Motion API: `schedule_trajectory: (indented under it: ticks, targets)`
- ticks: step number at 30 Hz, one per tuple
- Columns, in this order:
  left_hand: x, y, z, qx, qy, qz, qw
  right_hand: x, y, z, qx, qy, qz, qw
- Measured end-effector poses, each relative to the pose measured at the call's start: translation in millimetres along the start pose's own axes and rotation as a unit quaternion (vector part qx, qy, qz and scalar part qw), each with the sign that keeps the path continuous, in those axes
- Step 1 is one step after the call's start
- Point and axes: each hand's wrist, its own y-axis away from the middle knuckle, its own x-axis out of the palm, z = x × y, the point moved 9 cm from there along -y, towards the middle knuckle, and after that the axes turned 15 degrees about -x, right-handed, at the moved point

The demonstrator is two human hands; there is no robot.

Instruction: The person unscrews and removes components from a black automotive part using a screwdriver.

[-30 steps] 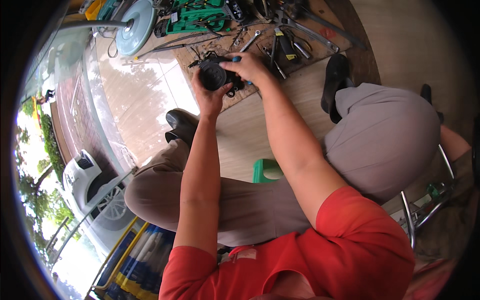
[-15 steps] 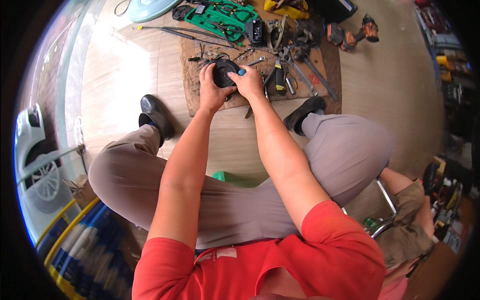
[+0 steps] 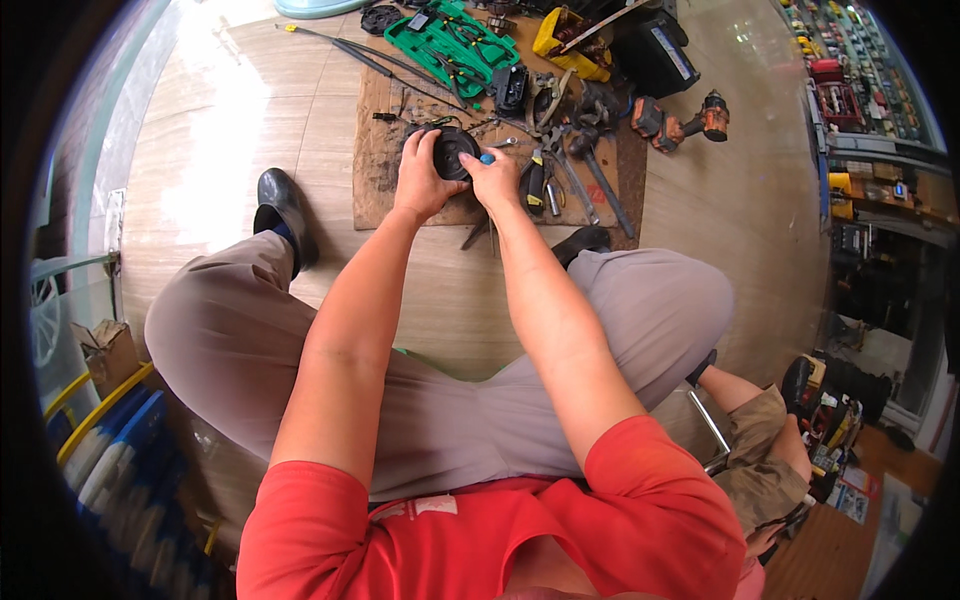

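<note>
Round black part (image 3: 452, 150), dark and greasy, gripped between both hands.

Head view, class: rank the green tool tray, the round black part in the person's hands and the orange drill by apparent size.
1. Green tool tray
2. Orange drill and round black part: too alike to rank, the part being half hidden by the left hand and right hand.

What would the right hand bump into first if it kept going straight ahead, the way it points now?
Probably the black round part that the right hand already touches; past it lies the green tool case, though depth is hard to judge.
</note>
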Motion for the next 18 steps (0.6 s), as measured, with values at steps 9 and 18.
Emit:
schedule_trajectory:
  ticks: [9,18]
  targets:
    - [0,0,1,0.038,-0.024,-0.020,0.999,-7,8,29,-0.073,0.072,-0.022,0.994]
    - [-4,-1,6,-0.002,-0.012,-0.003,1.000,-1,4,19,-0.021,0.076,0.001,0.997]
